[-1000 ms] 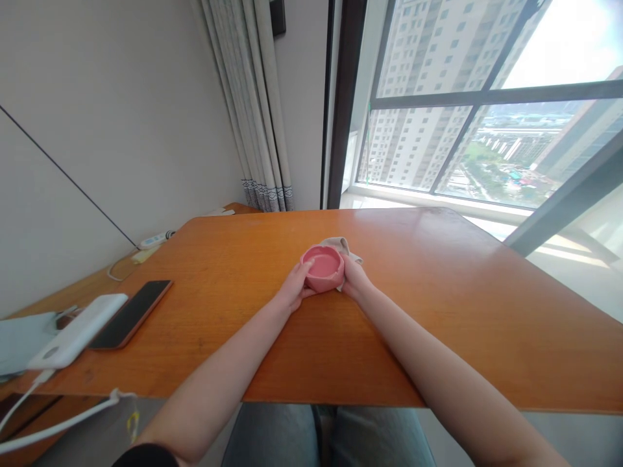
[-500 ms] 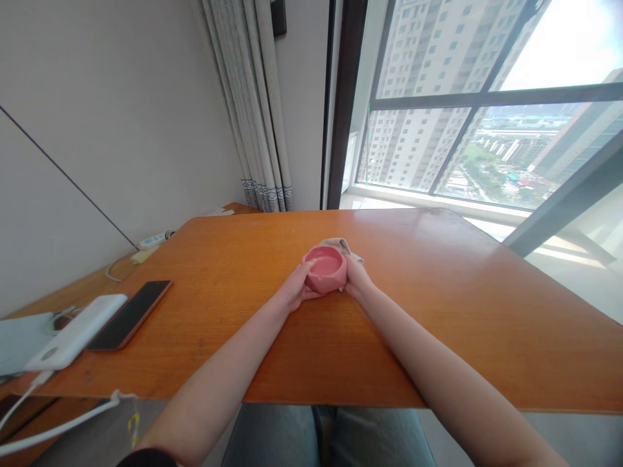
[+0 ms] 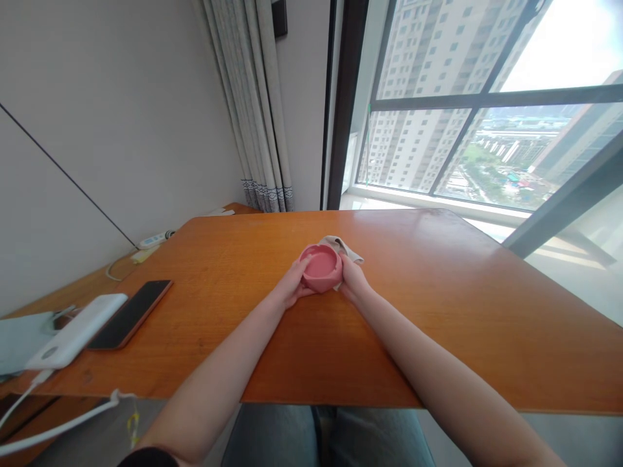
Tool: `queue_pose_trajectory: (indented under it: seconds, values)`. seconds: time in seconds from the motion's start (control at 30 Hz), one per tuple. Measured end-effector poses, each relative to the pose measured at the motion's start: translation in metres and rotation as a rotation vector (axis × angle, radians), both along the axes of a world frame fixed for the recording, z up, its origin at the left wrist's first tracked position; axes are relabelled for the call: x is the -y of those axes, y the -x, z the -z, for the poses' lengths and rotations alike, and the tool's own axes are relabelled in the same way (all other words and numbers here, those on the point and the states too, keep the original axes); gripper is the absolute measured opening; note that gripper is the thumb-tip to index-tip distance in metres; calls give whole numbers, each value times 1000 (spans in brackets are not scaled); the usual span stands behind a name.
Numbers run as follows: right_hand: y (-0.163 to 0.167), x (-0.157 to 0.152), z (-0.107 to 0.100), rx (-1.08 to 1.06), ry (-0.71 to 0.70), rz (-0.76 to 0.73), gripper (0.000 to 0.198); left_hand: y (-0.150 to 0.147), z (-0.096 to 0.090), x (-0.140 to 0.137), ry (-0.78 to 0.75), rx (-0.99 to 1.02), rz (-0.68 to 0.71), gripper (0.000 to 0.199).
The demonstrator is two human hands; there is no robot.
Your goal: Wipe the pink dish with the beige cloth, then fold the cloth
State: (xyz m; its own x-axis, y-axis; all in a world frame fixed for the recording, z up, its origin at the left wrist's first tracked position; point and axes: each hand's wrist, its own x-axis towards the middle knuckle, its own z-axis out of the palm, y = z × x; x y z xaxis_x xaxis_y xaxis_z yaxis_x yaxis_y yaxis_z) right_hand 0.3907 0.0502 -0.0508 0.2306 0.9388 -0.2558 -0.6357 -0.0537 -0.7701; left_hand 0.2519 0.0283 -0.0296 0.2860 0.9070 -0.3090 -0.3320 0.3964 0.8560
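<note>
A pink, faceted round bowl (image 3: 321,264), like an ashtray, is held between my two hands over the middle of the table. My left hand (image 3: 293,283) grips its left side, thumb at the rim and fingers underneath. On the other side, my right hand (image 3: 352,276) is closed at the bowl's right edge, next to a light grey cloth (image 3: 344,248). The cloth lies bunched behind the bowl; whether my right fingers also pinch it is hidden. The bowl's opening tilts slightly toward me.
The wooden table (image 3: 233,259) reaches to the window side. At the left lie a black phone (image 3: 130,315) and a white power bank (image 3: 78,331) with a white cable (image 3: 63,433). Farther back is a power strip (image 3: 154,240) near the wall. A curtain (image 3: 257,117) hangs behind.
Both hands have shifted slightly left with the bowl. More of the cloth now shows behind it.
</note>
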Motion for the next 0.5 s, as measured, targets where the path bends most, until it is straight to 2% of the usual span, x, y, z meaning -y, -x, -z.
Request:
queue_pose_trajectory:
  seconds: [0.07, 0.13, 0.23, 0.3, 0.4, 0.5]
  values:
    - [0, 0, -1, 1, 11, -10, 12, -4, -2, 3, -38, 5, 12, 47]
    - [5, 4, -2, -28, -12, -27, 14, -6, -3, 4, -77, 19, -58, 44]
    - [15, 11, -2, -28, -102, -51, 20, -3, -3, -2, -133, 69, -245, 43]
    - [18, 13, 0, 25, -109, -76, 22, 3, -2, -8, -180, 76, -406, 41]
    - [14, 12, 2, 110, -52, -127, 20, 13, 1, -16, -291, -6, -667, 36]
    - [0, 9, 2, 202, 65, -346, 12, 18, 1, -19, -356, -39, -743, 33]
